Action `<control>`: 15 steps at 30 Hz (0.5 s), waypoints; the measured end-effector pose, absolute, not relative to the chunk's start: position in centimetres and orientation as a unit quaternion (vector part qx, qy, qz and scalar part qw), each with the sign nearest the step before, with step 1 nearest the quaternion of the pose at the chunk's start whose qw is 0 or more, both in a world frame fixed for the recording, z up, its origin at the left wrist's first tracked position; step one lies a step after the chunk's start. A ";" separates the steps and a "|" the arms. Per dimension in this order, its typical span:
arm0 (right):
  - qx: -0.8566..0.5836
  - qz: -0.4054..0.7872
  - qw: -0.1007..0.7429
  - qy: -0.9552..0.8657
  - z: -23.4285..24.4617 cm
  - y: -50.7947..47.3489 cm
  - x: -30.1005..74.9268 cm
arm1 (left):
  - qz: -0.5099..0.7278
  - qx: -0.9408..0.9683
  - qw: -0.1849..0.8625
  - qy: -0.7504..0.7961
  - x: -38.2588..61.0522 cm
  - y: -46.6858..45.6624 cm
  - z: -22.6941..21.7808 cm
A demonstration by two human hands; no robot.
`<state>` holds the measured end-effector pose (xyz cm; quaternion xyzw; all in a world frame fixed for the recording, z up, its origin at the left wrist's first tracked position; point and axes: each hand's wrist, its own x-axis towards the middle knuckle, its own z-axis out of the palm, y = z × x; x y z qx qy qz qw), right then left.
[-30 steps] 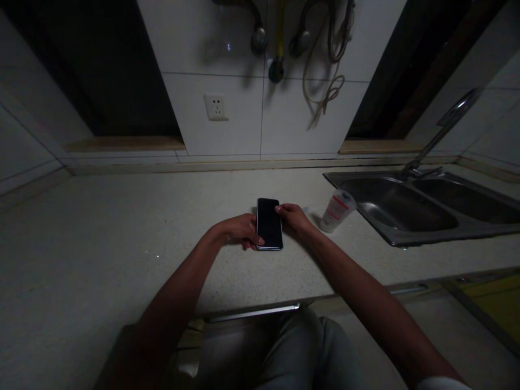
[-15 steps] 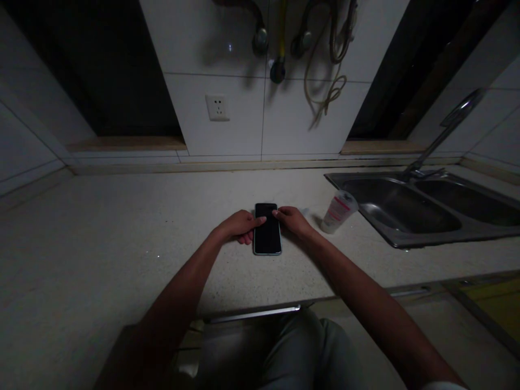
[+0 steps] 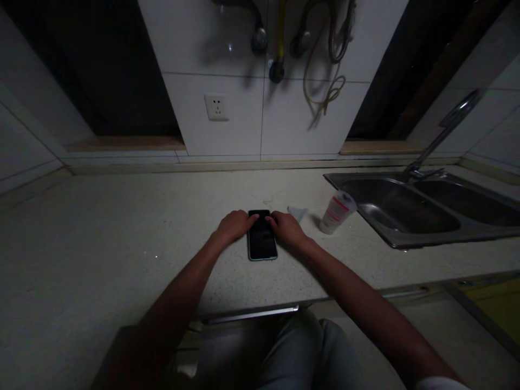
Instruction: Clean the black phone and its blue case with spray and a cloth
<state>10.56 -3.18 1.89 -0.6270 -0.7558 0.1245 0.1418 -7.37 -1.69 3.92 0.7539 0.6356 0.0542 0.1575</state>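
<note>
A smartphone (image 3: 262, 242) with a dark screen and a pale edge lies screen up on the counter, or very close to it. My left hand (image 3: 234, 225) grips its upper left side, thumb over the screen and the other fingers largely hidden. From the opposite side my right hand (image 3: 287, 228) holds the upper right edge, its thumb tip also on the glass. Just beyond the right hand lies a small white piece (image 3: 298, 212), perhaps paper or film. A clear plastic cup (image 3: 337, 213) with red print leans at an angle farther right.
A steel double sink (image 3: 402, 208) with a tall faucet (image 3: 444, 132) occupies the right of the speckled counter (image 3: 109, 227). Behind it, the tiled wall carries a power socket (image 3: 216, 107), hanging pipes and a looped cord (image 3: 333, 89). An open drawer edge (image 3: 252, 315) is in front of my legs.
The phone has shifted slightly left and toward me. Both hands have moved left with it, and the left fingers have tucked out of sight. More of the white piece shows.
</note>
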 end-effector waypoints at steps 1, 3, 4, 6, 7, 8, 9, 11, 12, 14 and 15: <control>-0.628 0.119 0.136 -0.757 1.9 -3.2 10.5 | 0.050 0.754 0.146 0.639 -7.3 -1.7 3.8; -0.626 0.112 0.129 -0.760 1.9 -3.2 10.5 | 0.042 0.753 0.119 0.645 -7.2 -1.7 3.6; -0.627 0.109 0.126 -0.761 1.9 -3.2 10.5 | 0.037 0.754 0.104 0.647 -7.2 -1.7 3.4; -0.628 0.106 0.118 -0.762 1.9 -3.2 10.5 | 0.026 0.757 0.081 0.648 -7.1 -1.8 3.3; -0.628 0.105 0.116 -0.763 1.9 -3.2 10.5 | 0.020 0.759 0.076 0.647 -7.0 -1.9 3.3; -0.628 0.104 0.115 -0.763 1.9 -3.3 10.5 | 0.017 0.761 0.074 0.645 -7.0 -1.9 3.3; -0.626 0.104 0.116 -0.764 1.9 -3.3 10.5 | 0.017 0.762 0.074 0.643 -7.0 -1.9 3.2; -0.622 0.108 0.124 -0.766 1.8 -3.2 10.5 | 0.021 0.761 0.082 0.643 -7.0 -1.9 3.2; -0.619 0.113 0.132 -0.766 1.8 -3.2 10.6 | 0.025 0.759 0.088 0.645 -7.1 -1.9 3.3; -0.614 0.127 0.154 -0.764 1.7 -3.1 10.9 | 0.037 0.752 0.098 0.651 -7.3 -1.8 3.3; -0.615 0.133 0.169 -0.759 1.7 -3.0 11.1 | 0.045 0.748 0.097 0.655 -7.4 -1.7 3.2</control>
